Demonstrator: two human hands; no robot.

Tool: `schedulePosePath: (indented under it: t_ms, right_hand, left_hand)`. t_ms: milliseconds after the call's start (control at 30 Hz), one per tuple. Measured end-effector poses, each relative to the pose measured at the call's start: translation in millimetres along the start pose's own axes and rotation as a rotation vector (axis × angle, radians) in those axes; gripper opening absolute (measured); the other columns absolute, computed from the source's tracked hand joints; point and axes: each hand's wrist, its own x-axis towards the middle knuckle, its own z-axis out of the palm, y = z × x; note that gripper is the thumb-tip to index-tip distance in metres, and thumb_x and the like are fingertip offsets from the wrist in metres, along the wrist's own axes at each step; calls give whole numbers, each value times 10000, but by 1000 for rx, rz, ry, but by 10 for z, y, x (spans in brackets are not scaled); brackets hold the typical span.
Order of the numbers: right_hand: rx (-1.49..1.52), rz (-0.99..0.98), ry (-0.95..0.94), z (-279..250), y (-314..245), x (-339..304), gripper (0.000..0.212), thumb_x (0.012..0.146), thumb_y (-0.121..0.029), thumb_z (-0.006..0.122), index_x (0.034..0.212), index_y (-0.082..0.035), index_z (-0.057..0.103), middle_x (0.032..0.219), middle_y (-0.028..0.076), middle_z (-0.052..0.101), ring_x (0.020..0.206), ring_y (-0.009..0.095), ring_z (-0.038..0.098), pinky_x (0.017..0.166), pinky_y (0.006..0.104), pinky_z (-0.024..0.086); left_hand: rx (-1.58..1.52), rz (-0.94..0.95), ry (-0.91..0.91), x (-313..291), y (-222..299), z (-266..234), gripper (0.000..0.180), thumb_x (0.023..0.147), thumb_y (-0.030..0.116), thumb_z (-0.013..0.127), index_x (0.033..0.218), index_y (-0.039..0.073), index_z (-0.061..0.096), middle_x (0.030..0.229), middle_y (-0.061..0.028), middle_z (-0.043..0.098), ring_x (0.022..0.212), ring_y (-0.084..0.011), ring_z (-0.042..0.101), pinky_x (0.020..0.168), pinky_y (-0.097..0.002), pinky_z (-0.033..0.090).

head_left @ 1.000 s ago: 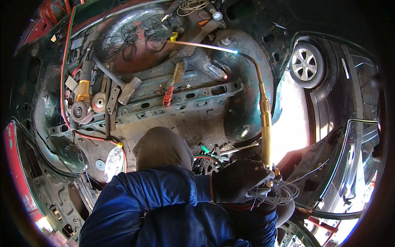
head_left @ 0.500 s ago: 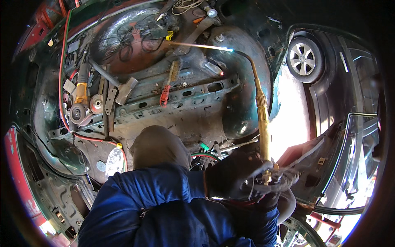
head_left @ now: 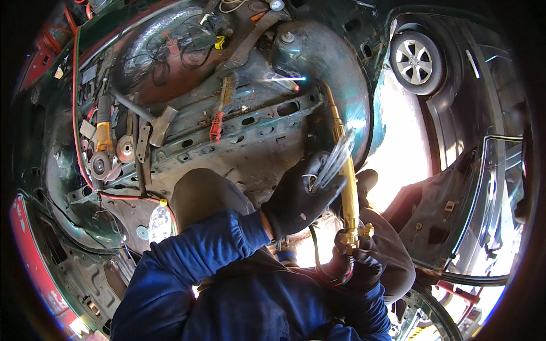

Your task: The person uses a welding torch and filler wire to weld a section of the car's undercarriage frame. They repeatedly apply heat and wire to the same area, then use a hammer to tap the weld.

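Observation:
In my right hand (head_left: 363, 262), black-gloved and closed, is the valve end of a brass gas torch (head_left: 349, 199). The torch stands pointing away from me, its bent tip burning with a short blue-white flame (head_left: 290, 79) toward the left. My left hand (head_left: 301, 199), also gloved, is closed beside the torch's handle. Between its thumb and fingers is a bundle of thin shiny strands (head_left: 336, 162), blurred, with a small wire loop showing; I cannot make out its exact kind. A hose (head_left: 316, 250) runs beneath the torch's lower end.
A red-handled wire brush (head_left: 216, 126) lies on the car body's metal floor. Toward the left are an angle grinder (head_left: 102, 133), a hammer (head_left: 164, 126) and a red hose (head_left: 75, 113). A plastic bottle (head_left: 160, 223) is near my knee; a dark car (head_left: 455, 113) is at right.
The torch has come nearer and slightly left, and its long flame has become shorter. My left hand has moved away from the torch's valves, up along the handle, with the shiny bundle.

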Motion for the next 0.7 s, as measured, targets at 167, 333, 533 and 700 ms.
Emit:
schedulePosePath:
  t_ms: [167,333,533,700]
  right_hand:
    - [-64,137,46,177,-85,262,616,892,-109,772,1420,93,528,920,185,719,605,251,685,542,334,574]
    - [-931,327,-1,404,-549,726,776,968,42,655,1674,-33,344,1222,150,693,903,177,701,742,304,570]
    - [-1563,-187,-209,80,-371,1113,768,952,33,616,1660,-8,321,1322,264,632,954,371,719,752,455,598]
    - [-1909,-38,-169,27,-261,1298,866,909,-86,652,1687,-35,274,1179,277,596,762,407,694,605,486,591]
  left_hand:
    - [19,3,85,170,-201,-70,366,1038,120,725,1361,-11,611,1193,-110,736,1073,-162,697,938,-355,566]
    - [84,-65,218,243,-563,-275,283,1049,105,716,1298,-13,653,1060,-76,727,955,-143,688,856,-329,563]
    - [548,31,112,273,-1220,-503,338,1052,6,652,1385,14,707,1059,-127,784,930,-183,759,851,-341,592]
    - [411,74,157,270,-1740,-559,471,979,-21,663,1413,158,698,927,-140,721,733,-279,691,666,-404,540]
